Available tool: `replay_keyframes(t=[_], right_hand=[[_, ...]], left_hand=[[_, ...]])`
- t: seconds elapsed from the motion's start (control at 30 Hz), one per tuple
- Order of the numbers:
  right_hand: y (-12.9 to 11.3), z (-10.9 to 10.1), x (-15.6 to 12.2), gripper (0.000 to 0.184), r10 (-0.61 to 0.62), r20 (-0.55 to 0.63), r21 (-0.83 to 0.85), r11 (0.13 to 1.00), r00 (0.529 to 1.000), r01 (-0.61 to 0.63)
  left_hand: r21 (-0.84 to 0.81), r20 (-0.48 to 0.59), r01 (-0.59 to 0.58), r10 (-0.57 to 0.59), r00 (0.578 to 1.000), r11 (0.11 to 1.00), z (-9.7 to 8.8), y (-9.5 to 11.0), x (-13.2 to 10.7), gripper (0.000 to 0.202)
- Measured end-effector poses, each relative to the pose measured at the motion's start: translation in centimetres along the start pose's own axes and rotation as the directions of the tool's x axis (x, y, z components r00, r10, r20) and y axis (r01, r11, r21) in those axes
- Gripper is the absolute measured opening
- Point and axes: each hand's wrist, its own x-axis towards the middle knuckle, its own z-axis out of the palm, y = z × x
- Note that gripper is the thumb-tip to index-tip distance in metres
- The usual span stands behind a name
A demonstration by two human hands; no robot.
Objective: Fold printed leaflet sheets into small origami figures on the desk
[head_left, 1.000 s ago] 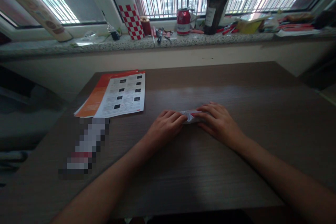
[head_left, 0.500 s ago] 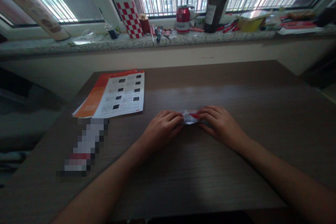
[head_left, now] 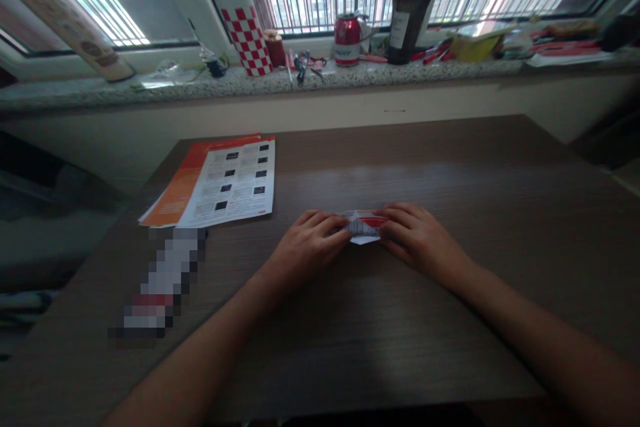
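Note:
Between my two hands, just above or on the brown table (head_left: 320, 347), is a small piece of folded paper (head_left: 364, 229), white with red and grey print. Its left end is pinched in the fingers of my left hand (head_left: 316, 239). My right hand (head_left: 419, 235) grips the right end, thumb underneath and fingers on top. Both ends of the paper are covered by my fingers, so only its middle shows.
Printed sheets (head_left: 227, 180), orange and white, lie at the table's back left. A pixelated object (head_left: 170, 280) is in front of them. On the windowsill stand a checkered bottle (head_left: 246, 37), a red can (head_left: 347, 40), a dark drink cup (head_left: 410, 20) and loose clutter.
The folded paper has opened or tilted slightly, showing more of its white lower edge and red print. My right fingers have shifted a little on it; both hands stay in place.

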Motion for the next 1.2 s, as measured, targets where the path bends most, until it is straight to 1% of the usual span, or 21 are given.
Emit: replay_keyframes(t=[0.07, 0.2, 0.37, 0.43, 0.5, 0.53, 0.6, 0.63, 0.7, 0.77, 0.8, 0.87, 1.0, 1.1, 1.2], right_hand=[[0.0, 0.0, -0.1, 0.025, 0.014, -0.006, 0.027, 1.0, 1.0, -0.014], [0.4, -0.1, -0.5, 0.031, 0.083, -0.022, 0.113, 0.99, 0.996, -0.08], [1.0, -0.3, -0.8, 0.021, 0.139, -0.021, 0.241, 0.962, 0.99, -0.13], [1.3, -0.4, -0.7, 0.018, 0.147, -0.039, 0.257, 0.957, 0.988, -0.132], [1.8, -0.5, -0.6, 0.013, 0.168, -0.08, 0.251, 0.957, 0.982, -0.143], [2.2, -0.6, -0.6, 0.011, 0.189, -0.104, 0.244, 0.957, 0.976, -0.159], [3.1, -0.7, -0.5, 0.008, 0.238, -0.155, 0.223, 0.954, 0.959, -0.201], [3.7, -0.8, -0.5, 0.008, 0.272, -0.172, 0.212, 0.949, 0.947, -0.234], [5.0, -0.9, -0.7, 0.011, 0.348, -0.191, 0.19, 0.93, 0.918, -0.314], [6.5, -1.1, -1.0, 0.015, 0.437, -0.246, 0.177, 0.898, 0.865, -0.403], [7.2, -1.2, -1.2, 0.016, 0.462, -0.266, 0.161, 0.887, 0.846, -0.433], [8.7, -1.5, -1.6, 0.018, 0.487, -0.292, 0.119, 0.873, 0.823, -0.474], [11.3, -2.2, -2.3, 0.018, 0.517, -0.354, 0.039, 0.841, 0.779, -0.54], [12.6, -2.4, -2.7, 0.016, 0.533, -0.368, 0.012, 0.822, 0.761, -0.57], [13.1, -2.4, -3.0, 0.017, 0.563, -0.359, 0.012, 0.8, 0.745, -0.599]], left_hand=[[-0.005, -0.007, 0.003, -0.003, 1.0, 1.0, 0.0, -0.1, 0.0, 0.013], [-0.018, -0.048, 0.016, -0.017, 0.999, 1.0, 0.0, -0.4, -0.1, 0.013], [-0.064, -0.13, 0.045, -0.053, 0.99, 0.997, 0.4, -0.6, 0.0, 0.016], [-0.088, -0.181, 0.062, -0.077, 0.981, 0.994, 0.6, -0.5, -0.1, 0.026], [-0.113, -0.227, 0.091, -0.115, 0.967, 0.989, 0.7, -0.6, -0.1, 0.041], [-0.128, -0.244, 0.116, -0.144, 0.959, 0.985, 0.7, -0.6, -0.1, 0.046], [-0.16, -0.267, 0.187, -0.225, 0.937, 0.969, 0.8, -0.7, -0.2, 0.051], [-0.179, -0.268, 0.227, -0.27, 0.925, 0.957, 0.9, -0.8, -0.2, 0.05], [-0.214, -0.236, 0.294, -0.342, 0.91, 0.932, 1.3, -1.1, -0.3, 0.049], [-0.24, -0.179, 0.325, -0.371, 0.911, 0.915, 1.7, -1.3, -0.4, 0.045], [-0.249, -0.153, 0.33, -0.374, 0.915, 0.911, 2.0, -1.4, -0.4, 0.043], [-0.258, -0.118, 0.332, -0.371, 0.921, 0.907, 2.3, -1.6, -0.5, 0.039], [-0.264, -0.081, 0.325, -0.356, 0.931, 0.908, 2.6, -1.7, -0.6, 0.035], [-0.263, -0.066, 0.318, -0.345, 0.936, 0.911, 2.8, -1.8, -0.6, 0.034], [-0.269, -0.055, 0.312, -0.338, 0.939, 0.911, 3.1, -1.9, -0.7, 0.031]])
